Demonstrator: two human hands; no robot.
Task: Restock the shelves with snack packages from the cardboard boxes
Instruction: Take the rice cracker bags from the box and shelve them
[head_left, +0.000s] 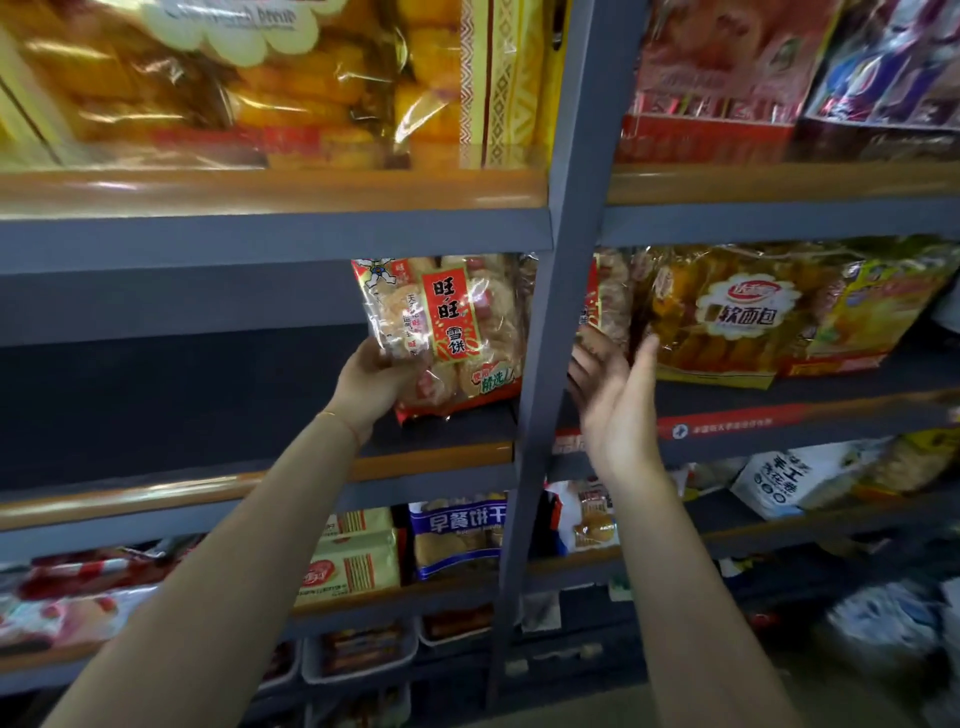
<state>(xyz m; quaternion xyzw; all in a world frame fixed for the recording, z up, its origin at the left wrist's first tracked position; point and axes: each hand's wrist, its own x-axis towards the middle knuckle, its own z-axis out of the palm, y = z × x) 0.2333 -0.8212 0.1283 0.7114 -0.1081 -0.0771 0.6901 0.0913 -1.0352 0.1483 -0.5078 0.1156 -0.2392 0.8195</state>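
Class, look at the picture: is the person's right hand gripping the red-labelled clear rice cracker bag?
No: the left hand grips the red-labelled clear rice cracker bag, while the right hand is open beside the grey shelf post.

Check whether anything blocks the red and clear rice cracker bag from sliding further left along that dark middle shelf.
Nothing visible does. The red and clear rice cracker bag, held by the left hand, stands at the right end of the dark middle shelf, beside the grey upright post. The shelf to its left shows bare.

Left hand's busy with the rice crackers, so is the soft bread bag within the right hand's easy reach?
Probably yes: the right hand is open, holds nothing, and its fingertips are already at the soft bread bag's left edge, nothing between.
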